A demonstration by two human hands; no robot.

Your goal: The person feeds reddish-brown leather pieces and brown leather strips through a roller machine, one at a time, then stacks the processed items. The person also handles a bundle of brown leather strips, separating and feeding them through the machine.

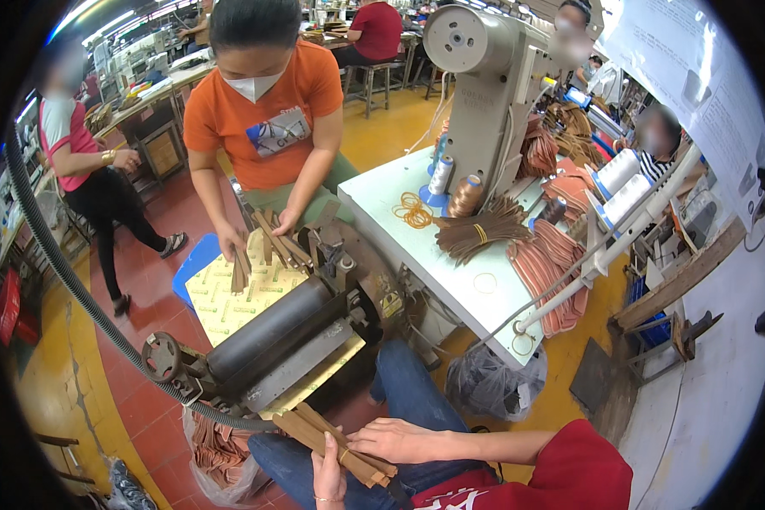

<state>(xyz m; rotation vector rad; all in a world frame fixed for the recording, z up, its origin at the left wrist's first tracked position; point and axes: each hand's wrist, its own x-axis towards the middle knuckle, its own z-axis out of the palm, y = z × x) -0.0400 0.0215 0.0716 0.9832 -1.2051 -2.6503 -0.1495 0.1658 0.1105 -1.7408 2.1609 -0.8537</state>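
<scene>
Above my lap is a bundle of brown strips (310,429), flat and leather-like, with a thin yellow band around its middle. My left hand (329,474) is closed around it from the near side. My right hand (393,441) comes in from the right, its fingers bent and pressed to the bundle beside the band; its fingertips are partly hidden. Just beyond my hands stands a roller machine (272,327) with a dark cylinder. Across it, a person in an orange shirt (263,127) handles loose brown strips (272,242) over a yellow printed sheet (217,297).
On the right, a pale green table (382,204) bears a sewing machine (484,85), thread spools (465,197), a banded brown bundle (484,229) and stacked pinkish strips (552,280). Plastic bags (493,382) stand beneath it and left of my legs. A grey hose (85,293) curves along the left.
</scene>
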